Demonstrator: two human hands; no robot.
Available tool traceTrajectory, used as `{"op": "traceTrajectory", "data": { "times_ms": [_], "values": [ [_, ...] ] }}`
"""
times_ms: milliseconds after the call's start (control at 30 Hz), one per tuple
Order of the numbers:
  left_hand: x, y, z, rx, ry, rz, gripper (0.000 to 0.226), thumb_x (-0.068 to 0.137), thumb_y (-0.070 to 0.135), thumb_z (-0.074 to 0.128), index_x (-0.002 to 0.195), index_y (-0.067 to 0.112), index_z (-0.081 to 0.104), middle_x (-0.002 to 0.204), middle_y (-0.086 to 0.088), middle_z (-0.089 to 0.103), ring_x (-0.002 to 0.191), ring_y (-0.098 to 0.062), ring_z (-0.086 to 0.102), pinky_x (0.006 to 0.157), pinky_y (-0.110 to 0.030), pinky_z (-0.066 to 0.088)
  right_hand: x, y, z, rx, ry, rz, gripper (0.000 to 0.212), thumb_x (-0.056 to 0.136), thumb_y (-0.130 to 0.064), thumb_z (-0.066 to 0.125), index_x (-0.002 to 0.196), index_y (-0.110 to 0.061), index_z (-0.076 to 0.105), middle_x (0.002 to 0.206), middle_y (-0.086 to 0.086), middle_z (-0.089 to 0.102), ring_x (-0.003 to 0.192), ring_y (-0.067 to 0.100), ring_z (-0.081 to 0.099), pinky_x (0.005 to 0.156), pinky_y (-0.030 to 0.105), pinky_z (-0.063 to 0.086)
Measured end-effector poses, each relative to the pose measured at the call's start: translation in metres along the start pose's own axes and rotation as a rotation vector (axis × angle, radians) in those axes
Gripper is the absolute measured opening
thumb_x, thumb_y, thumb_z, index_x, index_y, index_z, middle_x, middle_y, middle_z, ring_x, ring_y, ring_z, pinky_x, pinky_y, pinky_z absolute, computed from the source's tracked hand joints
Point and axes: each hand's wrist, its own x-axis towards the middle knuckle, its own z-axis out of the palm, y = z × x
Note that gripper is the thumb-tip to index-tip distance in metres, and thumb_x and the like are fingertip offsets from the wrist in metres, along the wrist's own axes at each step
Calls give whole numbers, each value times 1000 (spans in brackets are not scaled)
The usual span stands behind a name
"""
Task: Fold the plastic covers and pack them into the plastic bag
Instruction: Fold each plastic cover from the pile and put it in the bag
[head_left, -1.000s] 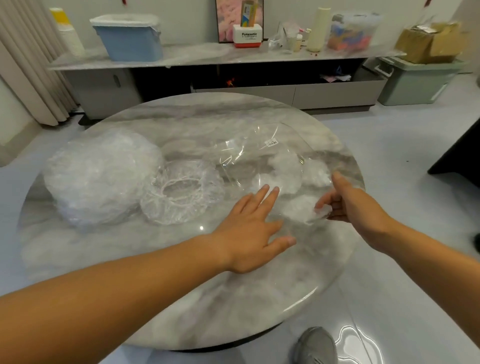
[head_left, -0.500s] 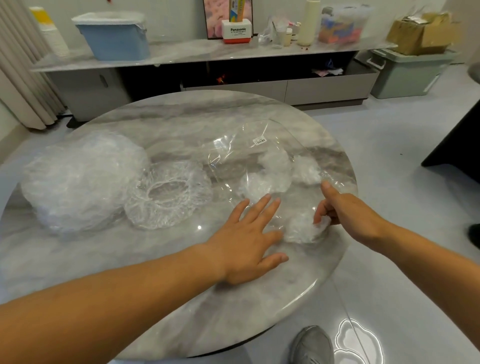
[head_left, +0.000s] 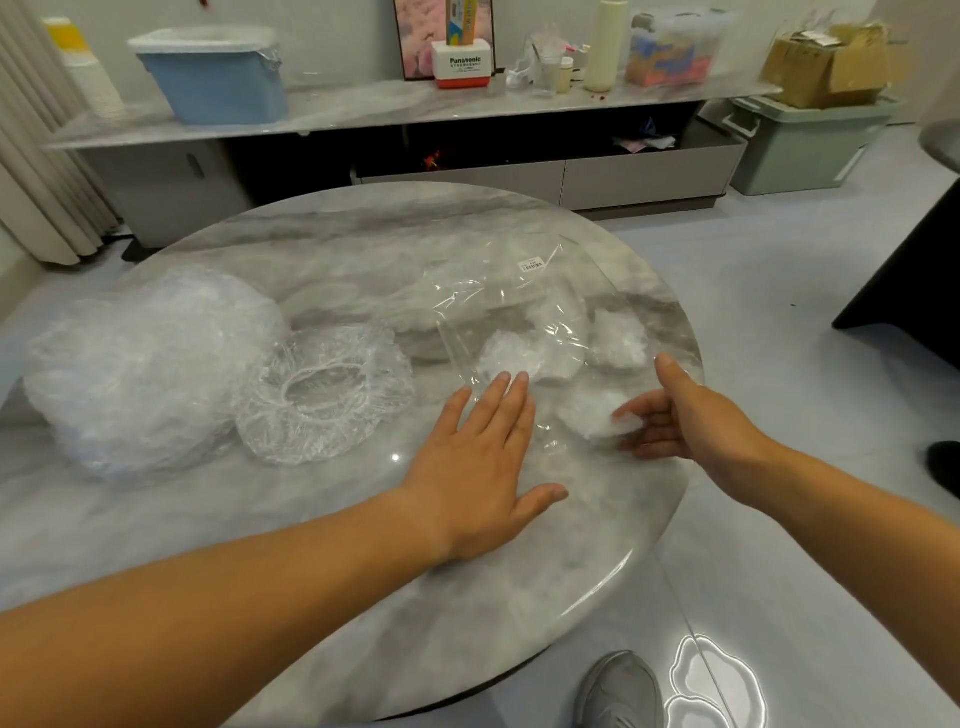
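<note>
**Sliding a folded cover into the bag's mouth**

Nearest me, in from the near edge of the round marble surface (head_left: 363, 597), the left grip (head_left: 478, 467) lies flat. Its fingers are straight, its thumb is out, and it holds nothing. It is only pressing down the near lip of the clear plastic bag (head_left: 519, 306).

Just beside it, toward the right edge, the right grip (head_left: 685, 415) has its fingers lightly curled on a small folded cover (head_left: 597, 421). Its thumb sticks up about where the bag's upper film runs. The film is too clear for me to tell whether it rests on the thumb.

I'd judge the step to be feeding this wad through the mouth. To do it well:
- Plant the left palm firmly, as the bag will likely skate on polished stone.
- Let the thumb lift the top film so the opening gapes.
- Push the wad low and deep, right up to the others.
- Release only once it is well inside, because this crinkly plastic tends to spring open and creep back out.

Further in, the packed covers (head_left: 506, 358) look to lie inside the bag as white lumps. A small label (head_left: 532, 266) marks its far end.

Mid-surface, a loose cover (head_left: 322, 400) sits unfolded with its elastic ring up. It touches the big pile of covers (head_left: 140, 364) by the left edge, so most of the folding is yet to do.
</note>
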Motion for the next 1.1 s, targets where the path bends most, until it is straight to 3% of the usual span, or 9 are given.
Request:
{"op": "traceTrajectory", "data": {
  "times_ms": [100,200,400,467,633,833,933,1033,1100],
  "values": [
    [0,1,0,-41,0,14,94,89,74,2,158,13,-16,164,-4,-29,150,-18,-30,125,-44,-9,-1,-3,8,159,-25,114,75,101,-63,35,110,2,70,112,24,72,93,35,72,84,46,58],
    [-1,0,-2,-71,-4,35,96,89,75,5,159,13,-13,165,-3,-26,151,-18,-27,125,-41,-10,-2,-7,19,410,-100,205,77,99,-67,38,127,1,60,125,22,66,106,35,67,82,42,55],
    [-6,-6,0,-177,-82,33,95,90,78,10,160,18,-10,166,2,-23,151,-14,-27,124,-50,-7,2,-17,38,881,9,226,68,92,-65,57,121,-4,58,131,29,55,113,40,65,85,41,56],
    [-8,-9,-1,-232,-110,33,93,92,78,13,160,20,-10,166,5,-23,151,-12,-26,125,-51,-5,1,-17,42,914,58,218,64,92,-61,61,124,-6,56,130,30,54,114,42,65,93,43,55],
    [-11,-14,-2,-332,-121,61,92,93,76,20,161,19,-6,167,5,-19,152,-10,-22,127,-44,1,-6,-15,44,862,180,223,54,96,-53,60,124,-6,57,131,26,53,109,39,67,95,42,56],
    [-14,-14,-8,-390,-88,83,90,95,72,24,162,17,-3,168,4,-15,153,-9,-18,126,-31,-3,1,-20,47,869,176,259,57,102,-52,48,117,2,58,130,26,56,117,38,61,102,44,51],
    [-15,-15,-9,-382,-68,88,90,95,72,24,162,17,-1,169,3,-12,154,-10,-15,126,-30,-4,9,-22,50,907,154,248,69,102,-55,42,137,4,48,141,23,51,133,37,51,109,46,44],
    [-16,-18,-8,-372,-82,84,90,93,73,21,162,18,2,169,2,-11,154,-11,-14,126,-32,-3,8,-25,53,924,142,220,74,101,-58,44,152,-5,34,132,22,54,128,39,53,107,46,44],
    [-16,-20,-8,-381,-92,85,89,94,73,21,162,20,3,169,2,-11,154,-11,-15,127,-36,-1,3,-27,52,907,164,209,76,100,-56,49,154,-6,30,143,26,48,131,42,51,109,47,44]
  ]
}}
